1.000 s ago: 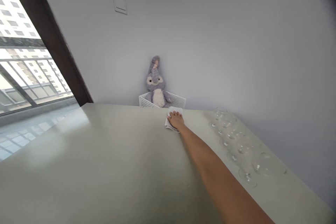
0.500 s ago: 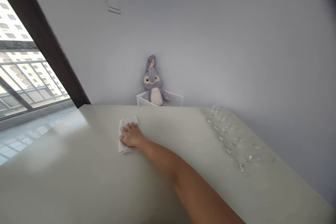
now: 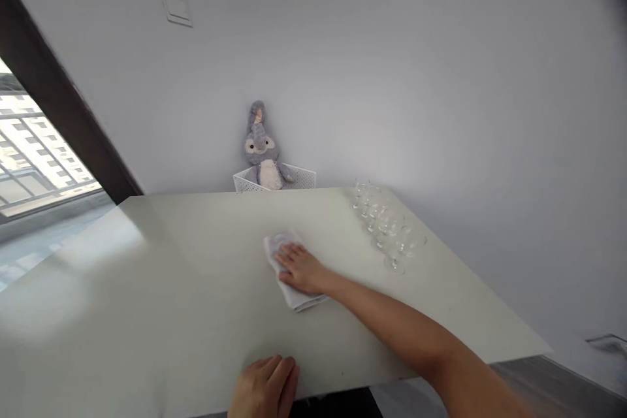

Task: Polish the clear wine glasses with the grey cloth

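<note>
My right hand (image 3: 302,269) lies flat on a folded white cloth (image 3: 300,301), its fingers spread and pressing the cloth against the pale tabletop (image 3: 196,274). The cloth reaches out beyond the fingertips and below the wrist. At the table's near edge, my left hand (image 3: 264,386) has its fingers curled and close together; what is under them is hidden. To the right of the cloth, several clear stemmed glasses (image 3: 386,225) stand in a line running away from me, apart from my right forearm.
A grey plush toy (image 3: 262,150) sits in a white perforated basket (image 3: 301,177) behind the table's far edge, against the wall (image 3: 392,65). A dark-framed window (image 3: 63,91) is at the left. A light switch (image 3: 177,10) is on the wall.
My right hand and the cloth have moved right and nearer to me across the table. My left hand has come into view at the near edge. The view has shifted to the right.
</note>
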### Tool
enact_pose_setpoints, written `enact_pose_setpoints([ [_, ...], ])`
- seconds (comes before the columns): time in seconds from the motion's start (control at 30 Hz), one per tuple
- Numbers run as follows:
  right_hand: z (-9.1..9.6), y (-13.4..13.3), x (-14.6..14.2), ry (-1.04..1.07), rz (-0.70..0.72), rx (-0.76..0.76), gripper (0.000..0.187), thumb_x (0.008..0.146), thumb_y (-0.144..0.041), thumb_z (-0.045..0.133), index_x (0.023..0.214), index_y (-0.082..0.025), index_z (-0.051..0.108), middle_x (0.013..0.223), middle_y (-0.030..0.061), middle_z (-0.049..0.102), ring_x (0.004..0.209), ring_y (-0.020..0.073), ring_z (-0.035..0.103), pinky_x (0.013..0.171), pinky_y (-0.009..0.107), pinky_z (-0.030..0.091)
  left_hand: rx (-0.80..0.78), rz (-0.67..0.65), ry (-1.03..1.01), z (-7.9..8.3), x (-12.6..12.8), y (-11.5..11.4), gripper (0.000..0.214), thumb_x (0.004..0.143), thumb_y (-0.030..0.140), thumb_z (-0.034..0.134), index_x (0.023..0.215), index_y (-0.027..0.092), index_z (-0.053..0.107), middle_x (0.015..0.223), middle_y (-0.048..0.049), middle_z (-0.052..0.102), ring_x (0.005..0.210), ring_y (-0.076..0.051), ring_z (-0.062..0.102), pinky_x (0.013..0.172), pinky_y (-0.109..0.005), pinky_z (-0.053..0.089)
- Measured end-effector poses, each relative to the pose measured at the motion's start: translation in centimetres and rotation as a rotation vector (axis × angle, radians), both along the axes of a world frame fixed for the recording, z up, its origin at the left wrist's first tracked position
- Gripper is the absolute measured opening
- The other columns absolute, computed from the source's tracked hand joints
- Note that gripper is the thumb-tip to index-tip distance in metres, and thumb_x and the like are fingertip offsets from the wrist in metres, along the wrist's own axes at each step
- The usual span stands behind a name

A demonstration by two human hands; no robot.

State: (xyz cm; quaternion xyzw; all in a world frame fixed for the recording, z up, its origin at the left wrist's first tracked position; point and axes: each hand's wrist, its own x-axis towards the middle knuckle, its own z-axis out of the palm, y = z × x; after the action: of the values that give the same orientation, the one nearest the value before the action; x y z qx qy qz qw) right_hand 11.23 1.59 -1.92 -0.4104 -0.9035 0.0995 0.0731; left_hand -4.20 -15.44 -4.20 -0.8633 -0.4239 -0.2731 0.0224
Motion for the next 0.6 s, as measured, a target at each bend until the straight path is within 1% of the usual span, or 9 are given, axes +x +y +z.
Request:
enact_pose_setpoints([
  [0.07, -0.1, -1.1, 4.2, -0.017, -0.133, -0.001, 0.057, 0.088, -0.049, 0.029, 0.135, -0.017, 0.031, 0.144, 0.0098, 0.022, 0.133, 0.0249, 0.014, 0.107, 0.044, 0.014, -0.002, 0.009, 0.005, 0.2, 0.0, -0.2, 0.016, 0.084, 0.020, 0.042, 0.071, 0.021, 0.053, 0.053, 0.0011, 0.055, 0.046, -0.012, 0.053, 0.046, -0.023, 0.037],
  [0.1, -0.1, -2.2, 6.0, -0.016, -0.163, 0.006, 0.055, 0.089, -0.048, 0.029, 0.135, -0.019, 0.031, 0.144, 0.0081, 0.023, 0.133, 0.0238, 0.014, 0.107, 0.044, 0.014, -0.002, 0.015, 0.006, 0.1, 0.1, -0.2, 0.016, 0.084, 0.020, 0.042, 0.072, 0.021, 0.053, 0.054, 0.0013, 0.054, 0.046, -0.013, 0.053, 0.046, -0.023, 0.037],
  [0.17, 0.0, -5.0, 9.4, -0.001, -0.180, 0.024, 0.050, 0.090, -0.045, 0.028, 0.134, -0.023, 0.033, 0.143, 0.0046, 0.026, 0.133, 0.0206, 0.016, 0.107, 0.042, 0.016, -0.011, 0.031, 0.008, -0.1, 0.0, -0.3, 0.015, 0.084, 0.021, 0.042, 0.074, 0.021, 0.053, 0.055, 0.0016, 0.055, 0.048, -0.013, 0.054, 0.047, -0.024, 0.038],
  [0.27, 0.1, -10.0, 13.6, 0.029, -0.187, 0.022, 0.044, 0.091, -0.043, 0.027, 0.131, -0.028, 0.037, 0.141, -0.0001, 0.031, 0.132, 0.0169, 0.020, 0.108, 0.041, 0.018, -0.037, 0.051, -0.011, -0.3, -0.1, -0.2, 0.014, 0.084, 0.022, 0.043, 0.075, 0.022, 0.054, 0.056, 0.0019, 0.056, 0.049, -0.013, 0.054, 0.047, -0.024, 0.038],
  [0.3, 0.1, -11.5, 14.8, 0.037, -0.204, 0.022, 0.043, 0.092, -0.042, 0.027, 0.131, -0.029, 0.039, 0.140, -0.0012, 0.033, 0.131, 0.0163, 0.021, 0.108, 0.040, 0.020, -0.050, 0.053, -0.027, -0.4, -0.1, -0.1, 0.015, 0.084, 0.023, 0.043, 0.075, 0.022, 0.054, 0.056, 0.0020, 0.056, 0.049, -0.013, 0.055, 0.047, -0.023, 0.038],
  [0.37, -0.2, -13.9, 17.5, 0.046, -0.283, 0.039, 0.042, 0.092, -0.041, 0.027, 0.129, -0.029, 0.041, 0.138, -0.0021, 0.036, 0.131, 0.0163, 0.024, 0.108, 0.040, 0.022, -0.087, 0.056, -0.072, -0.2, -0.2, -0.1, 0.015, 0.085, 0.025, 0.043, 0.075, 0.023, 0.055, 0.057, 0.0023, 0.058, 0.050, -0.012, 0.056, 0.048, -0.023, 0.038],
  [0.43, -0.8, -15.4, 20.3, 0.040, -0.413, 0.078, 0.043, 0.091, -0.041, 0.028, 0.128, -0.026, 0.043, 0.137, -0.0013, 0.039, 0.129, 0.0173, 0.027, 0.107, 0.040, 0.024, -0.142, 0.074, -0.133, 0.2, -0.3, -0.1, 0.017, 0.085, 0.028, 0.043, 0.075, 0.024, 0.056, 0.057, 0.0024, 0.058, 0.050, -0.013, 0.056, 0.048, -0.022, 0.039],
  [0.5, -1.5, -16.2, 23.4, 0.025, -0.563, 0.127, 0.044, 0.091, -0.042, 0.029, 0.127, -0.023, 0.045, 0.134, 0.0009, 0.042, 0.128, 0.0189, 0.031, 0.106, 0.041, 0.027, -0.235, 0.082, -0.203, 0.8, 0.0, 0.0, 0.020, 0.085, 0.032, 0.042, 0.074, 0.024, 0.057, 0.057, 0.0021, 0.059, 0.050, -0.012, 0.055, 0.048, -0.021, 0.038],
  [0.6, -2.4, -16.0, 27.4, -0.010, -0.742, 0.194, 0.048, 0.090, -0.043, 0.030, 0.126, -0.018, 0.047, 0.131, 0.0045, 0.046, 0.124, 0.0221, 0.036, 0.103, 0.042, 0.031, -0.463, 0.056, -0.292, 2.0, 1.6, 0.6, 0.027, 0.084, 0.037, 0.041, 0.070, 0.021, 0.057, 0.057, 0.0012, 0.056, 0.051, -0.011, 0.051, 0.049, -0.021, 0.037],
])
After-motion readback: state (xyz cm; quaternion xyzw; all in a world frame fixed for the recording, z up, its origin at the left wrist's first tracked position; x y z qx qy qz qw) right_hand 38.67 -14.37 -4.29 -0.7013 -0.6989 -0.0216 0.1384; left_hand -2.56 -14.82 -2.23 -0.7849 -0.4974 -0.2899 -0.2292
